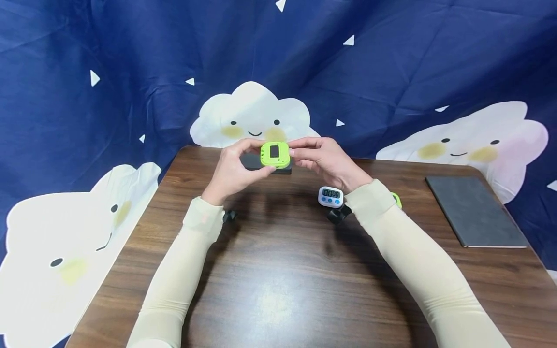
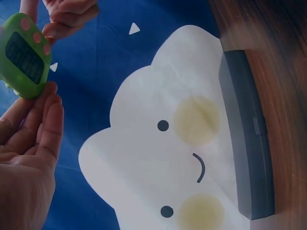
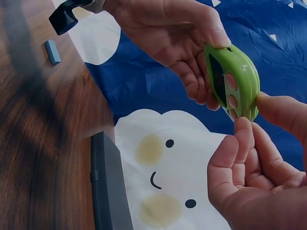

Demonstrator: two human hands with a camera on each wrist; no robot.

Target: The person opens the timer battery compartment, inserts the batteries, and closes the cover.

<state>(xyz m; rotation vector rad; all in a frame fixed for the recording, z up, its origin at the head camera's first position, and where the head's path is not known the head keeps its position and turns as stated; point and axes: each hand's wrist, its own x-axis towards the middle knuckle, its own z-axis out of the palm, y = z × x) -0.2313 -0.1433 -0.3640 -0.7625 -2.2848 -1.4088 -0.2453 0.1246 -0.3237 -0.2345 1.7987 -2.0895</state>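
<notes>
I hold the green timer above the far edge of the tabletop, my left hand and right hand pinching its opposite sides, long axis running left-right, back facing me, buttons away.

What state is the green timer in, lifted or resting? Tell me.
Lifted: both hands pinch the green timer above the table.

Head view looks down from above; both wrist views sit close, sharing the green timer.
</notes>
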